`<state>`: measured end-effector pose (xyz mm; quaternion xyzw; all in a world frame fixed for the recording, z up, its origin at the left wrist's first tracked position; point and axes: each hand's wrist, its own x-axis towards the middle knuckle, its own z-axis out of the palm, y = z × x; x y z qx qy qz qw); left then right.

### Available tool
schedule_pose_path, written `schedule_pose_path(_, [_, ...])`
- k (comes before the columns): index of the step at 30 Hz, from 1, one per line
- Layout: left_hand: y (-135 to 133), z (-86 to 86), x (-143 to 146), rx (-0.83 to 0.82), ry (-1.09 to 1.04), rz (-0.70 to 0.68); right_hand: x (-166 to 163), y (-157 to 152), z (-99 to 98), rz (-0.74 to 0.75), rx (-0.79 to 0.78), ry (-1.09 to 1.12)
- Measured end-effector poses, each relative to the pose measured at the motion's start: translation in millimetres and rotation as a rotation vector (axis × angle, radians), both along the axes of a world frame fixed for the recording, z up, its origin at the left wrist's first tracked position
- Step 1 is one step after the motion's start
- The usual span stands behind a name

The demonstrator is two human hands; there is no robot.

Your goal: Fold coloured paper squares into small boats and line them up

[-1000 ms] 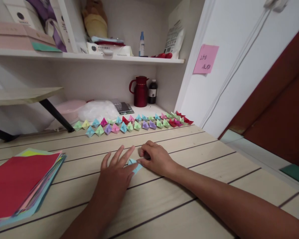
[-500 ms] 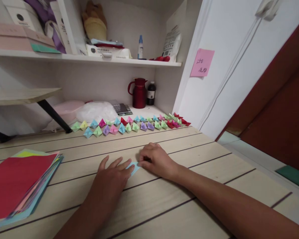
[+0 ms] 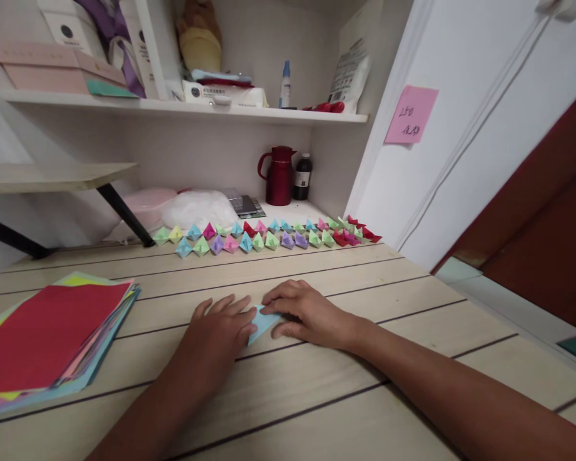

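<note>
A small light-blue folded paper lies on the wooden table between my two hands. My left hand rests flat on its left part, fingers stretched out and pressing down. My right hand lies over its right part with fingers extended, the fingertips holding the paper's upper edge. Most of the paper is hidden under the hands.
A stack of coloured paper sheets, red on top, lies at the left. Two rows of several small folded paper boats line the table's far edge. Behind them stand a red jug, a dark bottle and a plastic bag.
My left hand's fingers have drawn together and flattened on the paper. My right hand went from curled to stretched out over the paper. The camera shifted slightly.
</note>
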<state>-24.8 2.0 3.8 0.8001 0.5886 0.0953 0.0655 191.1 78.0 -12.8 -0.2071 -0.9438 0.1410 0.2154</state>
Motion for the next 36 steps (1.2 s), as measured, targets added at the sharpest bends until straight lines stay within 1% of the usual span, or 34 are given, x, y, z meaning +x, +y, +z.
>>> schedule_pose_path(2, [1.8,-1.8,-6.1,-0.031,-0.062,-0.037,-2.2,-0.1,1.2,-0.011,0.013,-0.026])
schedule_pose_path(5, [3.8,-2.5,-12.4,-0.079,-0.072,-0.059,-5.9,-1.3,2.8,-0.030,0.056,-0.054])
schedule_pose_path(7, [5.3,-3.4,-13.9,-0.053,-0.067,-0.063,-8.1,-2.8,3.1,-0.031,0.098,-0.068])
schedule_pose_path(12, [12.2,-11.1,-15.2,0.075,-0.132,-0.148,-10.5,-5.9,1.6,-0.027,0.203,-0.105])
schedule_pose_path(15, [15.3,-13.9,-16.1,0.095,-0.162,-0.146,-11.2,-7.3,0.2,-0.018,0.285,-0.129])
schedule_pose_path(19, [16.0,-13.3,-18.3,0.080,-0.179,-0.150,-13.7,-10.2,0.1,-0.023,0.378,-0.158])
schedule_pose_path(22, [16.4,-13.0,-20.0,0.054,-0.144,-0.163,-15.6,-10.7,0.4,-0.038,0.390,-0.146])
schedule_pose_path(24, [17.6,-14.1,-19.7,0.065,-0.121,-0.154,-16.2,-9.5,0.2,-0.044,0.375,-0.124])
schedule_pose_path(28, [21.7,-17.9,-15.2,0.200,-0.153,-0.159,-16.2,-6.2,-1.1,-0.055,0.354,-0.095])
schedule_pose_path(31, [24.7,-20.3,-11.1,0.277,-0.184,-0.191,-16.9,-5.6,-2.3,-0.059,0.381,-0.101])
schedule_pose_path(34, [26.7,-21.9,-9.5,0.298,-0.208,-0.199,-18.2,-4.7,-3.6,-0.058,0.404,-0.105])
schedule_pose_path(36, [27.3,-22.9,-10.1,0.276,-0.232,-0.192,-18.6,-2.6,-4.5,-0.067,0.374,-0.080])
